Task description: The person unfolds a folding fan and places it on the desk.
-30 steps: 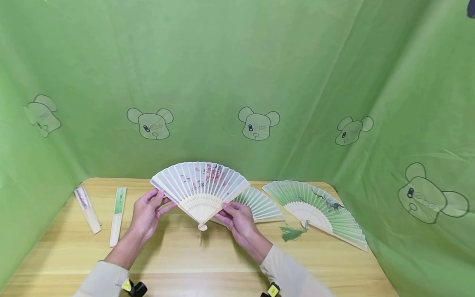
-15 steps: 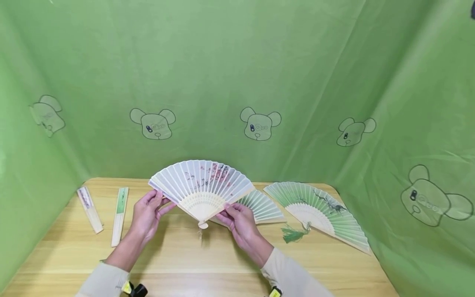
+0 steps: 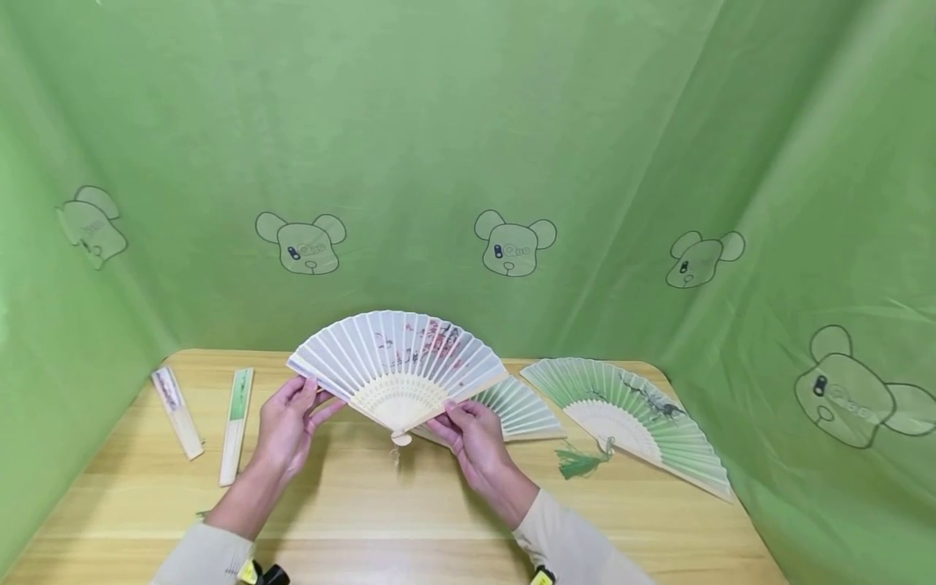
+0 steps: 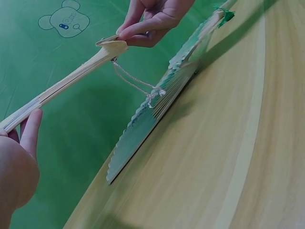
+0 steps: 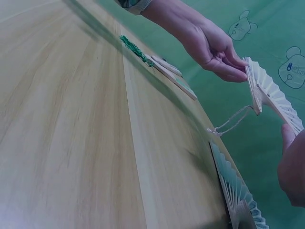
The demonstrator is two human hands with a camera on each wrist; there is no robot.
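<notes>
A white folding fan (image 3: 409, 349) printed with pink blossoms is spread wide, held up above the table. My left hand (image 3: 287, 429) pinches its left outer rib between thumb and fingers. The right outer rib is pinched by my right hand (image 3: 477, 443), low near the pivot. From the pivot end hangs a pale cord loop (image 4: 136, 83), which shows in the left wrist view. A spread green fan (image 3: 522, 410) lies behind my right hand, partly covered by it and by the white fan. Further right lies another spread green fan (image 3: 661, 426) with a green tassel (image 3: 579, 461).
Two folded fans lie at the table's left: one with a purplish print (image 3: 178, 414), the other with a green end (image 3: 236, 426). The wooden table (image 3: 380, 520) meets green cloth walls (image 3: 409, 138) with bear-head drawings at its back and sides.
The white fan has spread wider, its outer ribs moving apart. My right hand has shifted slightly right; my left hand has hardly moved.
</notes>
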